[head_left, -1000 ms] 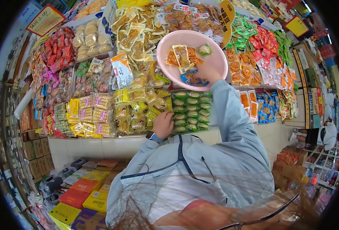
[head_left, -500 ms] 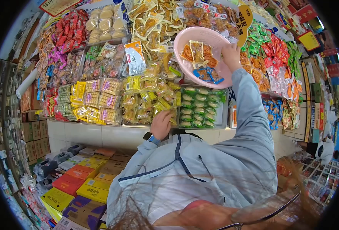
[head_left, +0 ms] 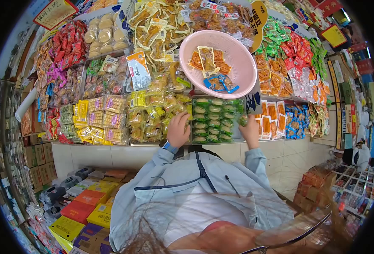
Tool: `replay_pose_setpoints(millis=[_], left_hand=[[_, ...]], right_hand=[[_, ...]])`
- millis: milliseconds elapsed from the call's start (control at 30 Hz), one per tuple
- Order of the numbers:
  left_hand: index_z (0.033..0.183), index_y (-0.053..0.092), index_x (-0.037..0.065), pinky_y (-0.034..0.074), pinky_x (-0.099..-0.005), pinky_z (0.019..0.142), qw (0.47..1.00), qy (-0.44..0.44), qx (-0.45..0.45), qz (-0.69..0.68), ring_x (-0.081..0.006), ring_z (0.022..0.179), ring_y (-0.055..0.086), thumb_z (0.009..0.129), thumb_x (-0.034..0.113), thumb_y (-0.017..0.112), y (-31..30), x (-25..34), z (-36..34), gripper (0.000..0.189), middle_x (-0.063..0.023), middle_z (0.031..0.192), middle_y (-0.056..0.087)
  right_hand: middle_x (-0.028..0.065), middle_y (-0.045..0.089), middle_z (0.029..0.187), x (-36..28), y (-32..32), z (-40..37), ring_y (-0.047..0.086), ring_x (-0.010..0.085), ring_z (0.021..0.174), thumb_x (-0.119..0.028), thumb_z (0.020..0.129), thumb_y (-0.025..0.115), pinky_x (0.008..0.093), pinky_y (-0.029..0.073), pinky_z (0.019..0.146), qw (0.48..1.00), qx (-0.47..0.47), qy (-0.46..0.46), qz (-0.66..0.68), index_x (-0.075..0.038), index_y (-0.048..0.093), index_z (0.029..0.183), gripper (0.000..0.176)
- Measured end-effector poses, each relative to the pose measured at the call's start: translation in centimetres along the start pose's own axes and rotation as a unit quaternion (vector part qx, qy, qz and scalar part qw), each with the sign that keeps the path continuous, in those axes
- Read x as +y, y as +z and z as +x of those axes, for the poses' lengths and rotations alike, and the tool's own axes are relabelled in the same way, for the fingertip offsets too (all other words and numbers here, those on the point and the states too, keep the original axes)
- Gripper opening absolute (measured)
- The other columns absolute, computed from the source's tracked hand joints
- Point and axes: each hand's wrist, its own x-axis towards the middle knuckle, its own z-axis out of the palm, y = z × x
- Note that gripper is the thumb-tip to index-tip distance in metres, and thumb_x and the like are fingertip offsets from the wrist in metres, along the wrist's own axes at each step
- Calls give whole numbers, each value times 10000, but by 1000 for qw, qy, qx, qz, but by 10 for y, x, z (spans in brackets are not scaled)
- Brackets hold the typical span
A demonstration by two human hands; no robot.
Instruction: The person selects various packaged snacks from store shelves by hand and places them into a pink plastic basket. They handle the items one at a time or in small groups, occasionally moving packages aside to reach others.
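My right hand (head_left: 250, 132) is at the right edge of a tray of green-and-clear snack packets (head_left: 214, 116). Its fingertips are closed around one small green packet (head_left: 243, 121). My left hand (head_left: 179, 130) lies with loosely bent fingers at the front of a pile of clear packets with yellow labels (head_left: 146, 120), holding nothing I can make out. Beyond both hands, a pink plastic basket (head_left: 246, 70) sits on top of the goods, touched by neither hand. Inside are orange snack packets, a tan packet (head_left: 207, 59) and blue packets (head_left: 220, 83).
Orange strip packets (head_left: 268, 120) and blue packets (head_left: 296, 120) lie to the right. Bundled sticks with purple labels (head_left: 112, 112) are on the left. A round yellow sign (head_left: 259, 23) stands behind the basket. Stacked cartons (head_left: 83, 205) are on the floor at lower left.
My right hand has let go of the pink basket's rim and come down and nearer to the green packets. The basket stays on the goods. My left hand has barely moved.
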Motion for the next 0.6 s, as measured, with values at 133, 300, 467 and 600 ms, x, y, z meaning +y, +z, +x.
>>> replay_pose_setpoints(millis=[133, 300, 467, 600], left_hand=[[1254, 544, 35, 392, -450, 986, 1000, -9, -19, 1, -382, 1146, 500, 800, 92, 628, 4, 5, 4, 466, -165, 1268, 537], [1258, 546, 45, 391, -445, 991, 999, -9, -40, 8, -374, 1157, 500, 807, 98, 628, 10, 10, -11, 462, -162, 1271, 538], [1261, 546, 50, 390, -447, 1000, 999, -26, -46, 6, -367, 1172, 495, 813, 97, 626, 10, 8, -16, 457, -161, 1273, 537], [1257, 546, 46, 391, -452, 1001, 999, -24, -45, 4, -366, 1165, 497, 817, 89, 621, 9, 2, -19, 449, -162, 1267, 539]], right_hand=[[181, 576, 1093, 18, 71, 3, 554, 353, 980, -167, 764, 683, 452, 463, 840, 977, 31, -25, -208, -65, 479, 1310, 591], [206, 500, 1233, 22, 92, -1, 503, 370, 1090, -163, 784, 649, 465, 447, 895, 969, 122, -37, -210, -88, 374, 1461, 735], [217, 495, 1239, 42, 99, 1, 510, 389, 1076, -85, 844, 553, 436, 471, 888, 977, 90, -53, -184, -73, 450, 1387, 552], [214, 505, 1177, 53, 116, 13, 528, 389, 1030, -40, 854, 518, 422, 491, 852, 991, -11, -50, -123, -37, 545, 1202, 349]])
